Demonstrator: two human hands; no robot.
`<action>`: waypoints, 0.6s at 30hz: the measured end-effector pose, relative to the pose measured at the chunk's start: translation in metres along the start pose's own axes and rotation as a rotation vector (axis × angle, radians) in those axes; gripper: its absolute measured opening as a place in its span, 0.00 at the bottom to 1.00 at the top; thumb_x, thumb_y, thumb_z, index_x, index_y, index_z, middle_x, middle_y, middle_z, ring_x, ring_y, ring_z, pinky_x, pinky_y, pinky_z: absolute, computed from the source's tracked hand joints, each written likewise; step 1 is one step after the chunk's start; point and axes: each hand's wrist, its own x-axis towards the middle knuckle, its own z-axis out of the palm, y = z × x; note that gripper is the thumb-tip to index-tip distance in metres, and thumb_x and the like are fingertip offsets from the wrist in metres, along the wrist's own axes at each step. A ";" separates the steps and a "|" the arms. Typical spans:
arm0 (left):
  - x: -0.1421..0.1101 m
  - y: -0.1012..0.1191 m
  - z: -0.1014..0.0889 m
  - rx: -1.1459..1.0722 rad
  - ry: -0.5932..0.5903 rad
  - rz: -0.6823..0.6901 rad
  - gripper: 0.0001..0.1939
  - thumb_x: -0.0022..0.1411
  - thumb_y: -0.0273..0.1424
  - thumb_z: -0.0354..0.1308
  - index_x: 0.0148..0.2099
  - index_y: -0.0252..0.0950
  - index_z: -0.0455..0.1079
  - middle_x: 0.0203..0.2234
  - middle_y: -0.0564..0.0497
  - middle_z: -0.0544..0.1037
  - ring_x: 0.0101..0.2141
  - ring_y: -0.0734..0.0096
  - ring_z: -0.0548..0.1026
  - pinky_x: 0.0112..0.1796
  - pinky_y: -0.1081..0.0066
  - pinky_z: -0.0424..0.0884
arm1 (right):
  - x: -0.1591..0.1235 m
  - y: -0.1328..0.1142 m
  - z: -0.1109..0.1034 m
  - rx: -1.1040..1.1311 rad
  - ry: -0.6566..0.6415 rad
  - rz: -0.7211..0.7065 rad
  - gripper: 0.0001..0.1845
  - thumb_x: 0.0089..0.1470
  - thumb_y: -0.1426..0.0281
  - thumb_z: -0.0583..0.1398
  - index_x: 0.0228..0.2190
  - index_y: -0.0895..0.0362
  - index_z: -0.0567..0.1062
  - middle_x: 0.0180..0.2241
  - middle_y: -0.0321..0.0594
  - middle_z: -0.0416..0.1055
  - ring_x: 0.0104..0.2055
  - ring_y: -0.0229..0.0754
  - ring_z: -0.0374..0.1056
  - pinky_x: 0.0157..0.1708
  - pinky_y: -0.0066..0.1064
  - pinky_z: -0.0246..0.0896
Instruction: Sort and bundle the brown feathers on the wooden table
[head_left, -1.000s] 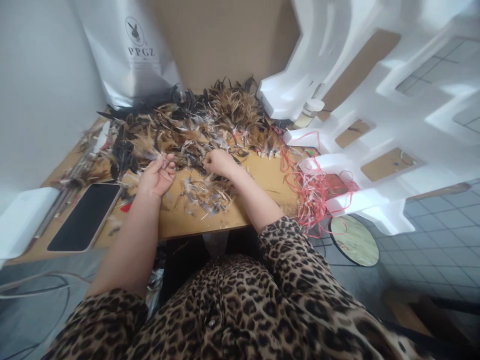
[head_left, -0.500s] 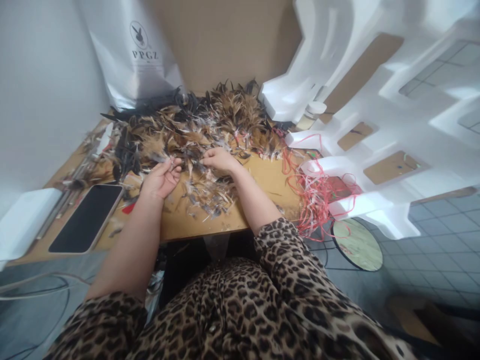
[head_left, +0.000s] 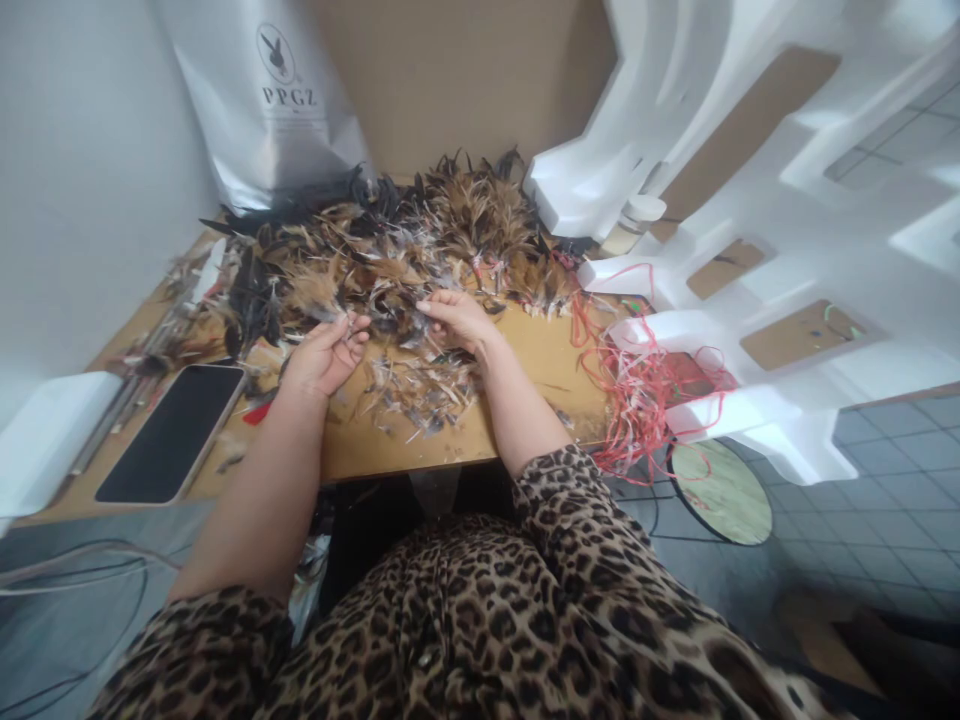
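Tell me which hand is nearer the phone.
Left. The left hand is to the right of the phone and a little beyond it, pinching tan feathers. The right hand is farther right, past the left hand.

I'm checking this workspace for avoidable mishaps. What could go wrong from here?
The feather bunch that the left hand seems to hold overlaps the feather pile in view, so feathers might get mixed.
The phone lies near the table's front edge; the left forearm could nudge it.
Tangled red strings at the right edge might snag.
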 end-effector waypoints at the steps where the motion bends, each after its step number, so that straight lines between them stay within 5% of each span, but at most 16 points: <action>1: 0.000 0.000 0.000 0.002 -0.005 0.002 0.01 0.55 0.26 0.59 0.32 0.33 0.71 0.28 0.50 0.79 0.24 0.79 0.74 0.22 0.81 0.68 | 0.000 -0.001 0.000 0.000 0.019 -0.004 0.18 0.37 0.62 0.67 0.22 0.59 0.66 0.12 0.26 0.60 0.13 0.26 0.54 0.14 0.18 0.49; 14: -0.004 -0.001 0.004 0.058 -0.036 0.003 0.04 0.57 0.25 0.56 0.33 0.31 0.72 0.29 0.48 0.79 0.25 0.78 0.75 0.23 0.81 0.69 | 0.001 -0.001 0.004 0.147 0.006 0.030 0.14 0.39 0.69 0.65 0.29 0.59 0.68 0.19 0.30 0.68 0.19 0.30 0.64 0.17 0.19 0.55; 18: -0.004 -0.001 0.005 0.070 -0.041 -0.001 0.04 0.56 0.26 0.57 0.34 0.31 0.72 0.29 0.48 0.79 0.25 0.78 0.75 0.23 0.81 0.69 | -0.002 -0.003 0.003 -0.024 0.044 -0.026 0.09 0.40 0.75 0.61 0.29 0.60 0.70 0.22 0.31 0.70 0.21 0.29 0.63 0.23 0.20 0.57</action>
